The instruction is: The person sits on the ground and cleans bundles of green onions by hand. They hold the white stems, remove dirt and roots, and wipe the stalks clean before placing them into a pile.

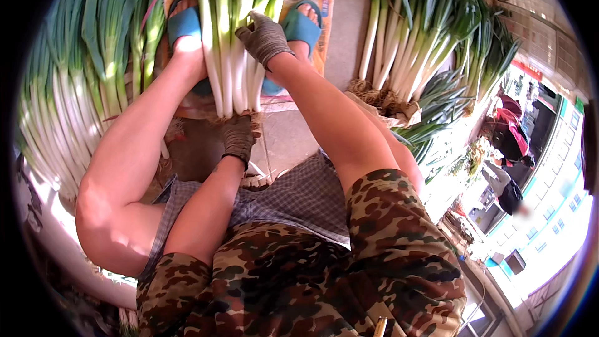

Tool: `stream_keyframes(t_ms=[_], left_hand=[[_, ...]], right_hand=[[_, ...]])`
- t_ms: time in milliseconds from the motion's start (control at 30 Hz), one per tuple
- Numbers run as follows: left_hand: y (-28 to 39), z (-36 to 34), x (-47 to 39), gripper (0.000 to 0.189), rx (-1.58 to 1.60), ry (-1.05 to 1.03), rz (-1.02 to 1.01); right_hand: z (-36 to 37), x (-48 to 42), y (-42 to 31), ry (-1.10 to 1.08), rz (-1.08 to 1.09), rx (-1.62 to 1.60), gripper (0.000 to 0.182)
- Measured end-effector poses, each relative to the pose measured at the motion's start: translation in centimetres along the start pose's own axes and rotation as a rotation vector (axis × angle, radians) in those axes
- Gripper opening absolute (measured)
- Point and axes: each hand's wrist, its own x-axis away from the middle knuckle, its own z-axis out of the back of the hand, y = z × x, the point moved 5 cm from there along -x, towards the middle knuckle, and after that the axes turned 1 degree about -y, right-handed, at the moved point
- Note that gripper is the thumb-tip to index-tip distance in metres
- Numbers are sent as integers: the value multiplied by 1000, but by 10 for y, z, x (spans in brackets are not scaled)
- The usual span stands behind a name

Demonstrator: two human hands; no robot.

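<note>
A bundle of long leeks or large green onions [225,65] stands between my feet, white stalks towards me and green leaves away. My right hand [264,40], in a grey-brown knit glove, grips the right side of the bundle partway up the stalks. In a matching dark glove, my left hand [237,139] is at the root ends, touching them from below. Its fingers are mostly hidden under the roots, so their grip cannot be made out.
More leeks [70,93] are piled at left, and another heap [412,37] lies at right with roots towards me. My feet wear blue sandals [302,23] on an orange printed sack [323,42]. Loose root trimmings [257,175] lie below. A person [507,192] is outside at far right.
</note>
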Motion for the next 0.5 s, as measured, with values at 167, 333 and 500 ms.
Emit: stream_keyframes(t_ms=[167,333,500], left_hand=[[16,-3,17,34,-225,72,-117],[13,-7,18,36,-203,61,-33],[15,0,23,38,-167,91,-11]], right_hand=[[131,-27,119,268,-415,-29,38],[168,0,274,-1,-819,418,51],[151,-8,264,-91,-712,410,42]])
